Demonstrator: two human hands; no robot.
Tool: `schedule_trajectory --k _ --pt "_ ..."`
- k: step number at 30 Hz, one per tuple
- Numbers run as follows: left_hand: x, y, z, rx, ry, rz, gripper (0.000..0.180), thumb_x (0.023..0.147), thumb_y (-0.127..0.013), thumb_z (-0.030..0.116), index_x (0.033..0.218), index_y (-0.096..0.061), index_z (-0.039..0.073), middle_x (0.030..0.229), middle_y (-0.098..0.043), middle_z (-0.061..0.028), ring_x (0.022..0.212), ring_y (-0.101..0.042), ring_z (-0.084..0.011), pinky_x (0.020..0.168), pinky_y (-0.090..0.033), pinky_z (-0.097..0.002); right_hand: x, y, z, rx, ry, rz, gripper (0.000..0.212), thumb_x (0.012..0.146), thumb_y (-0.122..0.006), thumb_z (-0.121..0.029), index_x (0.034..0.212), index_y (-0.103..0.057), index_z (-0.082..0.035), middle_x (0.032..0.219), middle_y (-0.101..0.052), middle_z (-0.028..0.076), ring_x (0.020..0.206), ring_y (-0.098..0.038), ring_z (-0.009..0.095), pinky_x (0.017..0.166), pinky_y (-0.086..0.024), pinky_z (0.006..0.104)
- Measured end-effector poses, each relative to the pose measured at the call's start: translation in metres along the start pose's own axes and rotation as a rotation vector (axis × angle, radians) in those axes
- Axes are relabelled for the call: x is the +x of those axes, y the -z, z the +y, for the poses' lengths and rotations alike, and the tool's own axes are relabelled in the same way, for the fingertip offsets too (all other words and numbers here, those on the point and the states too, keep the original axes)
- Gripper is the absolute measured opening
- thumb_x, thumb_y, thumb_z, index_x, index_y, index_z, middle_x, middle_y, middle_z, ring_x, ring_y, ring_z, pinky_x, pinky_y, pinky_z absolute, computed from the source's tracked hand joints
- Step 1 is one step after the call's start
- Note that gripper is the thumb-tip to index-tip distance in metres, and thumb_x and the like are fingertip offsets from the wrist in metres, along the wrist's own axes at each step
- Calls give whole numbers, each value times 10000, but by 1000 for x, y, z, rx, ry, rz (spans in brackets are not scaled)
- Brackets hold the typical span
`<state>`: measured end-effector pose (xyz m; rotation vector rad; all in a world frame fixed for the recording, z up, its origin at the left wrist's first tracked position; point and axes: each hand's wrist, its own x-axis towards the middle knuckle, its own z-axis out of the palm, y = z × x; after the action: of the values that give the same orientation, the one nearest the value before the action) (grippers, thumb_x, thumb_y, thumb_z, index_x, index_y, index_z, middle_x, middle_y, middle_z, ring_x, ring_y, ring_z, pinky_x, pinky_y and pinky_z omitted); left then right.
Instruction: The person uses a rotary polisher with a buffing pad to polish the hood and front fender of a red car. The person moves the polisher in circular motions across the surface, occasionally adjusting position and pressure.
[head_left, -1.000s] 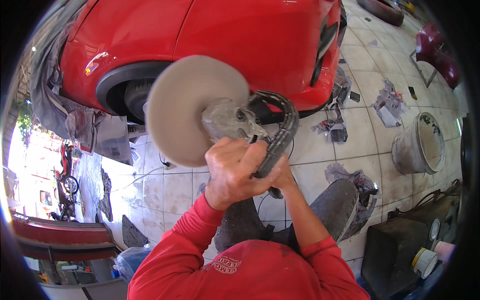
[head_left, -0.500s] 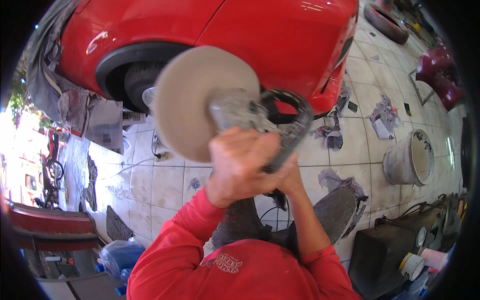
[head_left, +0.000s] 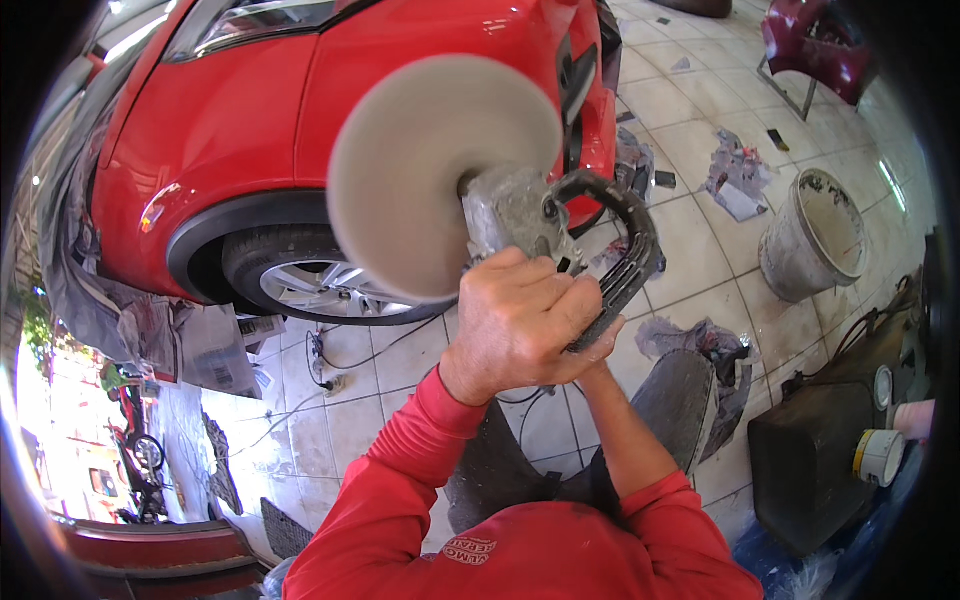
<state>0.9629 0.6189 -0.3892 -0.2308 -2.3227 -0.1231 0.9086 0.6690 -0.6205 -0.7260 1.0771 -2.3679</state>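
Observation:
I hold a polisher (head_left: pixel 515 215) in front of a red car (head_left: pixel 240 120). Its wide pale round pad (head_left: pixel 400 150) is blurred as if spinning and overlaps the car's fender and wheel in view; whether it touches the paint I cannot tell. My left hand (head_left: pixel 525 325) is closed over the grey, paint-smeared body, just behind the head. My right hand (head_left: pixel 603 350) is mostly hidden beneath the left and appears closed on the same polisher. A black loop handle (head_left: pixel 640 245) sticks out at the right of the tool.
A front wheel (head_left: pixel 320 285) is left of the pad, with newspaper (head_left: pixel 215 350) taped nearby. A cord (head_left: pixel 385 345) crosses the tiles. To the right stand a dirty bucket (head_left: pixel 815 235), a black tank (head_left: pixel 810 470) and a maroon bumper (head_left: pixel 815 45); paper scraps (head_left: pixel 738 175) lie about.
The view has shifted, so more of the car's hood side and its wheel rim shows. The pad now faces more toward me and sits slightly higher and farther right. Both hands keep their hold.

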Motion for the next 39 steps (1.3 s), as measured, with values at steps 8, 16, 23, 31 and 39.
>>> schedule_trajectory --k 8,16,23,31,39 --pt "-9 36 13 253 183 -11 353 658 -935 200 876 -729 14 633 -609 -41 509 -544 -208 551 -370 -343 33 -30 -57 -391 -99 -343 486 859 -760 -371 1173 -743 -2 997 -772 275 969 -757 471 866 -584 503" --pt "37 -20 19 144 -15 -287 305 743 -899 267 789 -659 85 649 -633 -27 565 -615 -224 557 -417 -386 13 11 -9 -207 35 -182 497 899 -767 -425 1173 -737 -12 1019 -786 240 987 -770 438 874 -595 473" --pt "17 -133 28 132 84 -665 217 795 -806 271 792 -702 81 688 -728 -121 666 -750 -314 675 -561 -428 -11 51 6 -155 -45 -62 626 882 -800 -502 1226 -713 13 1077 -781 250 1030 -770 421 897 -591 474" --pt "72 -22 33 140 49 -388 363 730 -912 336 844 -685 77 672 -672 -59 623 -671 -261 627 -481 -386 41 7 -66 -231 -33 -220 776 864 -837 -591 1287 -685 42 1143 -775 262 1078 -770 401 924 -587 474" --pt "40 110 -1 285 274 393 381 665 -973 160 959 -775 21 871 -786 -132 658 -729 -291 676 -580 -386 83 -75 -190 -552 -169 -612 921 824 -888 -636 1350 -641 78 1246 -752 285 1138 -758 409 963 -580 474"
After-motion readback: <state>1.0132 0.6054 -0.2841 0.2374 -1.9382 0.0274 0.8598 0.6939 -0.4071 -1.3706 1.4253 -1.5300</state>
